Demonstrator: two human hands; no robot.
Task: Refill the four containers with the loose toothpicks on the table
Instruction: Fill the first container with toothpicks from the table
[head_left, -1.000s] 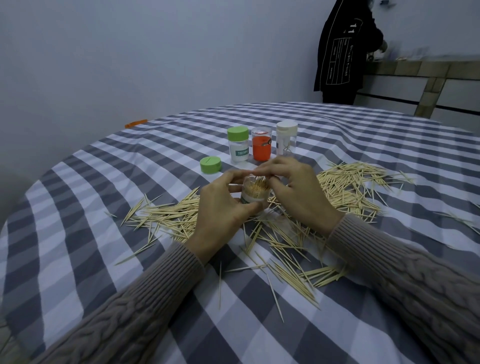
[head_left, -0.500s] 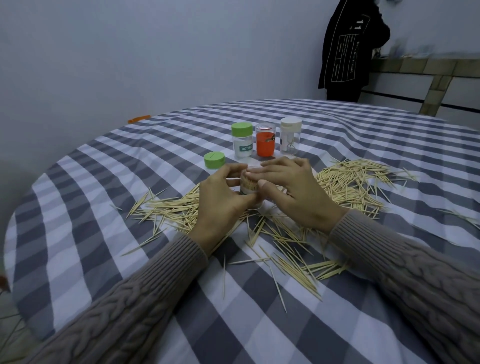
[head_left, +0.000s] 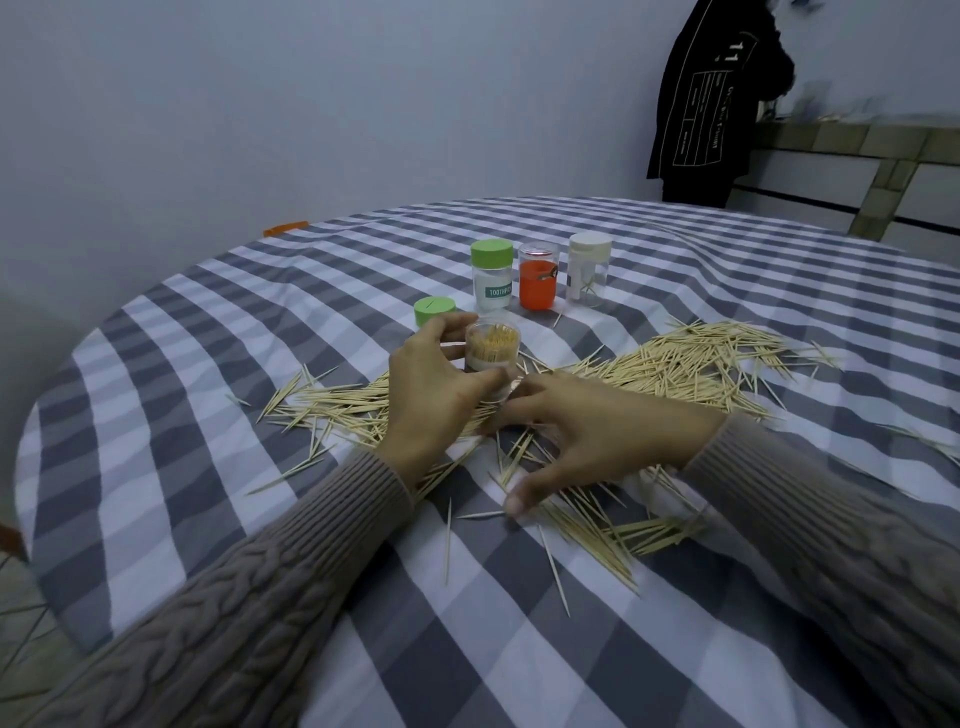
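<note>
A clear open container (head_left: 492, 347) packed with upright toothpicks stands on the checked tablecloth, and my left hand (head_left: 435, 387) is shut around its side. My right hand (head_left: 587, 435) lies just in front of it, fingers spread over the loose toothpicks (head_left: 675, 364) with nothing held. A loose green lid (head_left: 435, 310) rests to the left of the container. Behind stand a green-lidded container (head_left: 491, 275), an orange container (head_left: 537, 278) and a white-lidded container (head_left: 588, 270).
Toothpicks are scattered across the grey and white checked tablecloth (head_left: 208, 395) on both sides of my hands and toward me. A person in a black jacket (head_left: 711, 104) stands at the far right by a counter. The table edge curves at left.
My right hand has left the container's top and dropped down onto the loose toothpicks in front. My left hand keeps holding the container.
</note>
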